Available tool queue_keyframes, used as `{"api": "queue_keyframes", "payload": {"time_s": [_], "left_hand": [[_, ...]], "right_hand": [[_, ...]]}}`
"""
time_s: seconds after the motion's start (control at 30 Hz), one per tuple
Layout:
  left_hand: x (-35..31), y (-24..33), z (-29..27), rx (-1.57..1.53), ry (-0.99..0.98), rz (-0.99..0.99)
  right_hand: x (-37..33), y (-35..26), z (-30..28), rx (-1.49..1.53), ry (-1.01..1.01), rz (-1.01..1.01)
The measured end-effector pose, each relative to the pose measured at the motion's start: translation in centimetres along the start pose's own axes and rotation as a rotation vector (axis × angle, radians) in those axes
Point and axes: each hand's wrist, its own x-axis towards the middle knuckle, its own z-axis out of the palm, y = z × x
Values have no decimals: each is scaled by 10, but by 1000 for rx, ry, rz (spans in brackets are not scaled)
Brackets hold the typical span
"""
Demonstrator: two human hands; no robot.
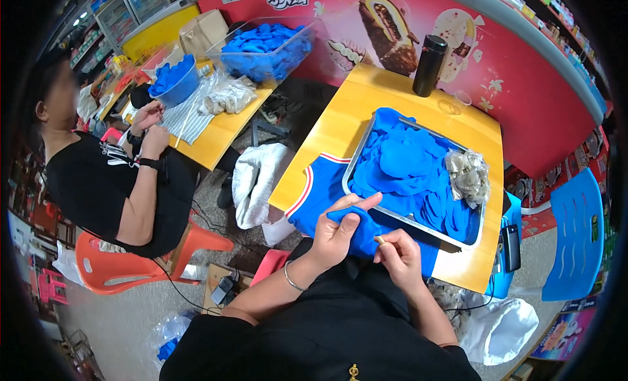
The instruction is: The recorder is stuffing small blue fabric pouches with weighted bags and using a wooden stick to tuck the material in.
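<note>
In front of my body, my left hand (335,235) is closed round a soft blue cloth piece (364,239), its thumb lying over the cloth. My right hand (400,255) pinches a small pale piece (379,239) at the right edge of that cloth; what this piece is I cannot make out. Just beyond both hands, a metal-rimmed tray (348,178) bears a heap of similar blue pieces (402,155). At the tray's right side lies a clump of small beige bits (468,175), seemingly in clear plastic. A blue jersey (311,196) with red and white trim lies under the tray's left edge.
A black bottle (430,65) and a clear cup (460,101) stand at the back of the yellow table (340,112). To the left, another person (104,178) sits at a second table with a blue bowl (176,83) and a clear bin (268,54). A blue chair (575,234) stands right.
</note>
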Motion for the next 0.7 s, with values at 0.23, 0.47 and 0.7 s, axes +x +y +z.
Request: {"api": "queue_keyframes", "payload": {"time_s": [0.23, 0.47, 0.7], "left_hand": [[7, 7, 0, 95, 11, 84], [-4, -4, 11, -83, 29, 22], [-7, -11, 11, -312, -61, -34]], "right_hand": [[3, -6, -1, -264, -7, -213], [-6, -8, 8, 78, -5, -23], [-9, -4, 1, 601, -220, 276]]}}
